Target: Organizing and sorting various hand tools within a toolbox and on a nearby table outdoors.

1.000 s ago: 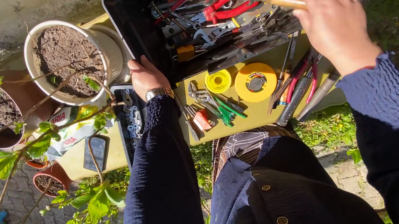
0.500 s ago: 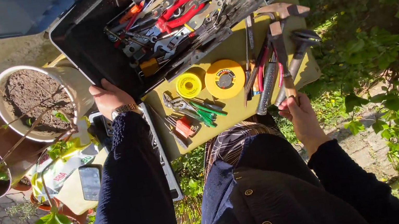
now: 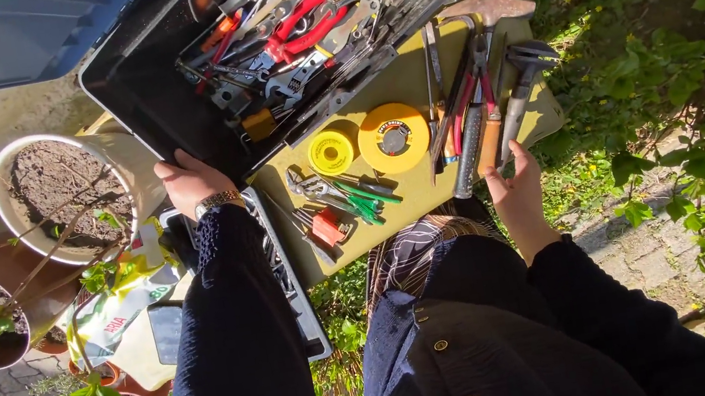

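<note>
1. Yellow desk (image 3: 427, 201) is pretty loaded: a black toolbox (image 3: 160, 96) crammed with pliers and wrenches sits along its far edge, probably propped there so everything stays reachable.
2. Left hand (image 3: 190, 183) is on the toolbox's near-left corner, fingers curled round the rim, so that grip is closed on the box, looks like it's steadying it. Forearm runs straight up from the body, wristwatch showing.
3. Right hand (image 3: 514, 188) is at the desk's near right edge, fingers loosely spread and just touching the end of the wooden-handled hammer (image 3: 485, 85). Grip looks open, not wrapped around anything.
4. The hammer lies flat on the desk's right side, head pointing to the far edge, lined up with a row of other long tools, handles toward the person for easy grabbing.
5. Two yellow tape rolls (image 3: 394, 138) sit mid-desk.
</note>
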